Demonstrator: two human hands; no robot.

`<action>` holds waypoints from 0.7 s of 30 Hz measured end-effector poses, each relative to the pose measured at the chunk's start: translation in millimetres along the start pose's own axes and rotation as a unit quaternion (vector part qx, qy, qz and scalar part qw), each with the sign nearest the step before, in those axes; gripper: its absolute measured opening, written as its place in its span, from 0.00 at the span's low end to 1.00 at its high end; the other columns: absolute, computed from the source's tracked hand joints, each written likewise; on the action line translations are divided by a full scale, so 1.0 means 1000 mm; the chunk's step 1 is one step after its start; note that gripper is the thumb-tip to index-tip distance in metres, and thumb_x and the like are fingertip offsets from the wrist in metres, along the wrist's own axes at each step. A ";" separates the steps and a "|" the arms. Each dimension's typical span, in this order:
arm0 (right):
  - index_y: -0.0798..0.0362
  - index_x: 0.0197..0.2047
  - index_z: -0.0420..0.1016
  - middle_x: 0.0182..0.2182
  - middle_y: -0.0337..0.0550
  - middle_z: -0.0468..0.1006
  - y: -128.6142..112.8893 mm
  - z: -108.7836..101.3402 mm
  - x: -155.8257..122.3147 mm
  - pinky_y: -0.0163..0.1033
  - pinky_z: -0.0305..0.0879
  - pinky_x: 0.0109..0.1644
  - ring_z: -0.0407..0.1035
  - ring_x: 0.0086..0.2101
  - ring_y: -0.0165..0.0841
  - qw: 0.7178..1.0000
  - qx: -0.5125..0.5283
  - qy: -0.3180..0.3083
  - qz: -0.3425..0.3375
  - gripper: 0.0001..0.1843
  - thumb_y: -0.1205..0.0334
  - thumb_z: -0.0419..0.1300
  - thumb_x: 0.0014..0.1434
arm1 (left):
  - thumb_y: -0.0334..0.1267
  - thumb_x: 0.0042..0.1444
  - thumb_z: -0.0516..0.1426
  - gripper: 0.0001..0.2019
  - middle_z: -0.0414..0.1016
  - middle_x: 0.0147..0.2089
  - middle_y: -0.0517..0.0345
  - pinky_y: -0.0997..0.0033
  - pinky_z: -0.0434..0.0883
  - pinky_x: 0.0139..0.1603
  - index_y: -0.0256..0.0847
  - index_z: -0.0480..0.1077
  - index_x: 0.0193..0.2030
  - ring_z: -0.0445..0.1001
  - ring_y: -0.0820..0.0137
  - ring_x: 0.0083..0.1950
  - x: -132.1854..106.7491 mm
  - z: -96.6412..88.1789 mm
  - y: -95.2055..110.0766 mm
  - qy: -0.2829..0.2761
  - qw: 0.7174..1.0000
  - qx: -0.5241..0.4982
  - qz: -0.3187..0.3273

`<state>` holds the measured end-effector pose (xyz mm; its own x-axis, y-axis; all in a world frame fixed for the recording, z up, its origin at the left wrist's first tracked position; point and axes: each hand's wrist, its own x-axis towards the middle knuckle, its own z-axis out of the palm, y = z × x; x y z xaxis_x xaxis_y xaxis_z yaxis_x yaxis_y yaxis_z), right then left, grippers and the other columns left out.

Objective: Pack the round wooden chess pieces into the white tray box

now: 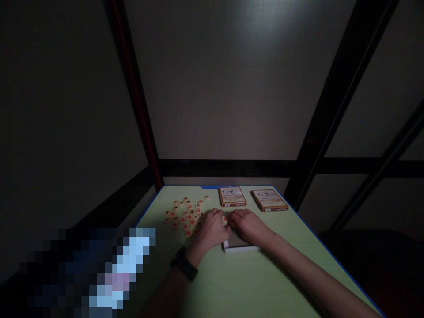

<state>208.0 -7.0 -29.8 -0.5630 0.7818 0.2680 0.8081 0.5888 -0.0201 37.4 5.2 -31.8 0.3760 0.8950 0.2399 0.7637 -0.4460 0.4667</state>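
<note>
Round Chinese chess pieces (188,217) with red and dark characters lie scattered on the left part of the green table. My left hand (213,227), a dark watch on its wrist, has its fingers closed at one red-marked piece (225,220). That piece shows between my two hands, above the left side of a shallow open box (240,240) with white walls and a grey-brown bottom. Over the same box, my right hand (245,224) is closed with fingertips bent toward the piece; whatever they hold is hidden.
Two flat printed boxes (232,196) (269,200) lie toward the far side of the green table (212,287), which has a blue edge. Behind it stands a grey wall panel (225,110) with dark beams. A pixelated patch covers the lower left.
</note>
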 end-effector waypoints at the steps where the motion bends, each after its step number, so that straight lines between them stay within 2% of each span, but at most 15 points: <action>1: 0.57 0.40 0.73 0.36 0.49 0.76 -0.001 0.001 0.001 0.40 0.63 0.42 0.71 0.36 0.37 1.000 -0.002 -0.009 0.000 0.06 0.71 0.55 0.64 | 0.31 0.50 0.57 0.11 0.77 0.45 0.44 0.61 0.68 0.53 0.37 0.74 0.41 0.74 0.56 0.49 0.000 0.002 0.001 -0.010 1.000 0.009 0.001; 8: 0.56 0.43 0.71 0.44 0.50 0.71 0.000 0.005 0.002 0.36 0.63 0.37 0.70 0.33 0.32 0.998 0.061 0.001 0.036 0.08 0.73 0.54 0.62 | 0.29 0.54 0.55 0.10 0.77 0.44 0.46 0.64 0.68 0.52 0.38 0.74 0.40 0.74 0.60 0.49 0.003 0.006 -0.003 -0.012 1.000 0.025 -0.001; 15: 0.55 0.40 0.70 0.40 0.46 0.68 0.007 0.007 -0.002 0.37 0.64 0.39 0.68 0.36 0.34 0.990 0.131 0.027 0.037 0.13 0.79 0.56 0.54 | 0.27 0.53 0.56 0.10 0.77 0.44 0.47 0.62 0.67 0.54 0.38 0.75 0.40 0.74 0.60 0.49 0.005 0.008 -0.004 -0.002 1.000 -0.009 0.001; 21: 0.55 0.39 0.71 0.38 0.46 0.69 0.007 0.010 -0.001 0.37 0.65 0.41 0.67 0.37 0.35 0.986 0.160 0.045 0.018 0.11 0.78 0.54 0.57 | 0.27 0.53 0.56 0.11 0.77 0.44 0.49 0.65 0.68 0.54 0.39 0.75 0.41 0.74 0.62 0.50 0.006 0.009 -0.007 -0.005 1.000 -0.008 -0.001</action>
<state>212.6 -1.4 -40.2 -0.5060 0.7906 0.3448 0.7234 0.6067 -0.3296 38.7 13.6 -41.7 0.3809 0.8955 0.2302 0.7557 -0.4450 0.4805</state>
